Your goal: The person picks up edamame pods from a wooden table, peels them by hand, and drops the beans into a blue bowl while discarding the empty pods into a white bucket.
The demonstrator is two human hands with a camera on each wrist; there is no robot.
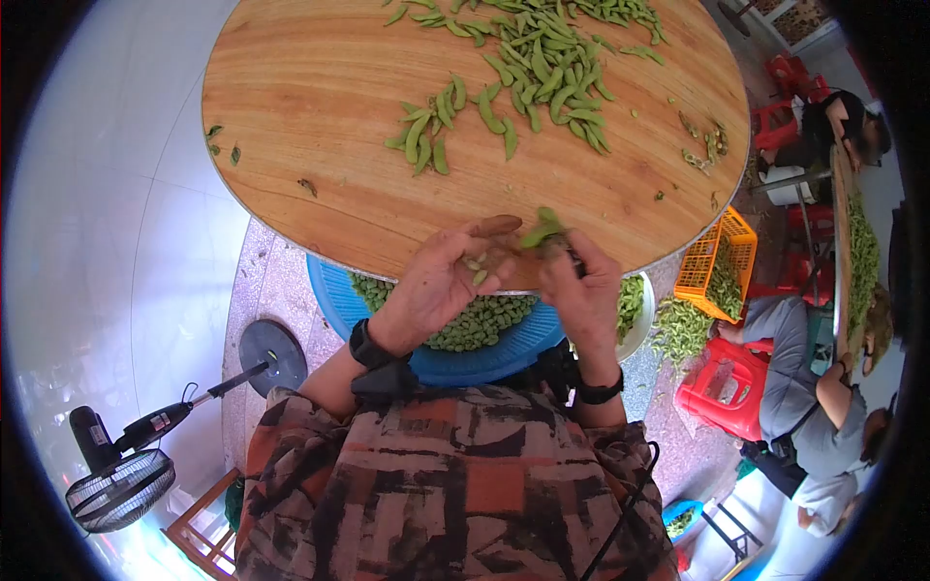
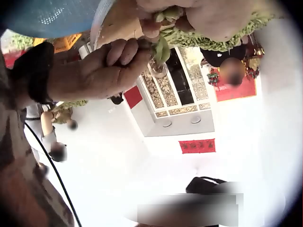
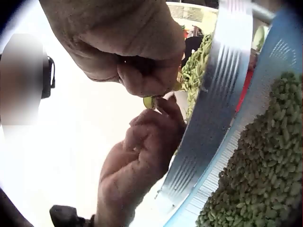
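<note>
A green soybean pod [image 1: 544,228] is pinched in the fingers of my right hand [image 1: 589,286], above the near edge of the round wooden table. My left hand [image 1: 436,276] is close beside it, palm partly up, with a few shelled beans [image 1: 479,272] held in its curled fingers. In the left wrist view the pod [image 2: 162,50] sticks out from the right fingertips, just below the left hand's beans [image 2: 169,15]. Both hands' fingertips meet around the pod [image 3: 149,102] in the right wrist view. A blue basket [image 1: 334,300] of shelled beans [image 1: 475,324] sits beneath my hands.
Many unshelled pods [image 1: 547,68] are heaped on the wooden table [image 1: 300,116], with scraps [image 1: 712,145] at its right. A pale bowl [image 1: 636,324] of pods, an orange crate [image 1: 746,242] and a red stool [image 1: 722,387] stand at right. A fan [image 1: 121,489] stands at left; other people sit at right.
</note>
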